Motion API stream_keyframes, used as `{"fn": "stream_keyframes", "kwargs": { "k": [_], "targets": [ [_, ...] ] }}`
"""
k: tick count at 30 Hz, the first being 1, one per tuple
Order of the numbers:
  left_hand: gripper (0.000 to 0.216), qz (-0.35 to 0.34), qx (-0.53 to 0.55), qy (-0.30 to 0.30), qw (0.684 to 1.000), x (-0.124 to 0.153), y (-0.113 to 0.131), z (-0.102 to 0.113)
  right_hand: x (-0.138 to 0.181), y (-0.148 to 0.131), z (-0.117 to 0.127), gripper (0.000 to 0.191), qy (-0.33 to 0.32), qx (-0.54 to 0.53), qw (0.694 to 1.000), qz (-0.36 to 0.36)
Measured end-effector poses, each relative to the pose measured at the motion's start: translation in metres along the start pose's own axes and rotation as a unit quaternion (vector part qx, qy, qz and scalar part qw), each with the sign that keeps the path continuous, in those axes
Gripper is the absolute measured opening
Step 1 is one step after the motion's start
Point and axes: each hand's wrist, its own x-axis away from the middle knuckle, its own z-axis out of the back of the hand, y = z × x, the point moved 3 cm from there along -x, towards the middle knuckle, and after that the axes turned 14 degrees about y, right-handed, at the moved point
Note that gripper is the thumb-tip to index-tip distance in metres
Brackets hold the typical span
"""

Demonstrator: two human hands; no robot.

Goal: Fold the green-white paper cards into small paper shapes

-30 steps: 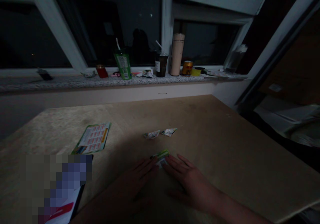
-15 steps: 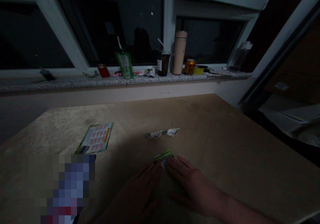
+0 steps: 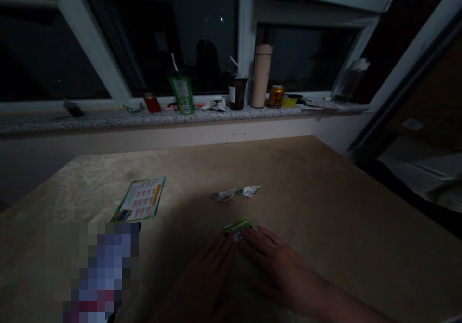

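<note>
Both my hands lie flat on a wooden table (image 3: 325, 207) in dim light, fingertips meeting over a small green-and-white folded paper (image 3: 237, 226). My left hand (image 3: 207, 277) presses its near left side with fingers stretched out. My right hand (image 3: 270, 260) presses it from the right, fingers also extended. Only the far green edge of the paper shows past my fingertips. Two small folded paper pieces (image 3: 236, 193) lie side by side a little beyond it.
A printed green leaflet (image 3: 140, 205) lies at left, with a blurred patch below it. The stone windowsill (image 3: 108, 118) holds a green carton (image 3: 182, 92), a dark cup with a straw (image 3: 236, 92), a tall beige flask (image 3: 260, 75), cans and scraps.
My hands and the paper have stayed almost as they were; the view has drifted slightly left, so everything sits a little further right.
</note>
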Motion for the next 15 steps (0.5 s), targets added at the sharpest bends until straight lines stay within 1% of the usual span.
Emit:
{"fn": "stream_keyframes", "kwargs": {
  "k": [5, 10, 15],
  "targets": [
    [0.092, 0.003, 0.019, -0.006, 1.000, 0.0050, -0.0027, -0.0034, -0.0002, 0.0010, -0.0012, 0.073, 0.004, -0.005, 1.000, 0.002],
    [0.089, -0.005, 0.005, -0.013, 1.000, 0.0058, -0.0058, -0.0073, 0.0007, 0.0038, -0.0038, 0.068, 0.016, -0.003, 1.000, 0.000],
    [0.088, -0.008, 0.006, -0.019, 1.000, 0.0034, -0.0028, -0.0037, 0.0011, 0.0055, -0.0032, 0.069, 0.039, 0.003, 0.999, -0.013]
  ]
}}
